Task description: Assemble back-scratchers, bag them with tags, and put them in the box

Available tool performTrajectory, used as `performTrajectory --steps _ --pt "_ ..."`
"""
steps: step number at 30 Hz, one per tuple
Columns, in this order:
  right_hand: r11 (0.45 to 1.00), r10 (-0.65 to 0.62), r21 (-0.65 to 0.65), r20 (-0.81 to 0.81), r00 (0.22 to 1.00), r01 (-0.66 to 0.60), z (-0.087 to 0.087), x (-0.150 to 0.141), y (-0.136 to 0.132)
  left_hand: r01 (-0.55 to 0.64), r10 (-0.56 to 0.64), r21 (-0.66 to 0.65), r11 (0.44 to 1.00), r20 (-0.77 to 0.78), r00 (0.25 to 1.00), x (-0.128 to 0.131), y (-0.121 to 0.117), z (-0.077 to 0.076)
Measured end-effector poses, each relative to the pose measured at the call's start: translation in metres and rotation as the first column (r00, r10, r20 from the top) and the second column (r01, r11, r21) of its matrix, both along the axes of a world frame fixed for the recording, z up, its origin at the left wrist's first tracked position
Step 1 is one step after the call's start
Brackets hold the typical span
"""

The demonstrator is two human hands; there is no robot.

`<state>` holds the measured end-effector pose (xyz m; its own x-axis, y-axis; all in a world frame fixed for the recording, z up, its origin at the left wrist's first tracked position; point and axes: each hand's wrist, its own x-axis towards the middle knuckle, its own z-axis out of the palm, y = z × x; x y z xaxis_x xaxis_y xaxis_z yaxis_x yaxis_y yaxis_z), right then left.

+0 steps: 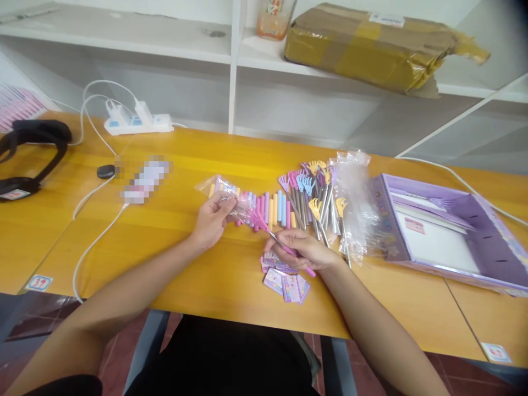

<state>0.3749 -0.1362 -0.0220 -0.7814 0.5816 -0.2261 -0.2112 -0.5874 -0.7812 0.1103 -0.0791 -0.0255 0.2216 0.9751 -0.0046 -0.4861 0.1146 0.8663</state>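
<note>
My left hand (213,220) pinches a clear plastic bag (206,187) above the table. In my right hand (303,248) is a back scratcher with a pink claw head (258,218), a metal rod and a pink handle; its claw end is at the bag's mouth, and I cannot tell how far inside. Behind my hands lies a row of pastel handle tubes (274,209), partly covered by the bag. More back scratchers (315,187) with yellow, blue, pink and purple claws lie in a pile to the right. Small printed cards (291,286) sit below my right hand.
Clear plastic bags (355,203) are stacked beside a purple box (445,242) at right. A power strip (138,125), cables, a pixelated device (146,181) and a black headset-like strap (35,154) are at left. A taped parcel (363,47) rests on the shelf.
</note>
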Motion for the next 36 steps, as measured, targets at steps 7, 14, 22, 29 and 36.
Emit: performTrajectory --steps 7,14,22,29,36 --pt "0.999 0.016 -0.046 -0.068 0.998 -0.019 -0.004 -0.002 -0.003 0.05 -0.049 -0.068 0.996 0.015 0.999 0.0 -0.004 0.003" --pt "0.999 0.015 -0.034 -0.079 0.997 -0.017 -0.001 -0.01 -0.005 0.152 -0.14 -0.155 0.976 0.083 0.987 0.002 -0.014 0.003" --pt "0.999 0.011 -0.035 -0.091 0.996 -0.014 -0.004 -0.013 -0.007 0.167 -0.124 -0.19 0.968 0.218 0.968 -0.003 -0.008 0.003" --pt "0.999 -0.028 -0.023 -0.049 0.998 0.027 -0.005 -0.014 -0.008 0.266 -0.238 -0.177 0.948 0.165 0.957 -0.002 -0.013 0.001" --pt "0.999 -0.035 0.006 -0.058 0.998 0.036 -0.003 -0.018 -0.01 0.343 -0.332 -0.132 0.93 0.097 0.938 -0.001 -0.018 0.0"
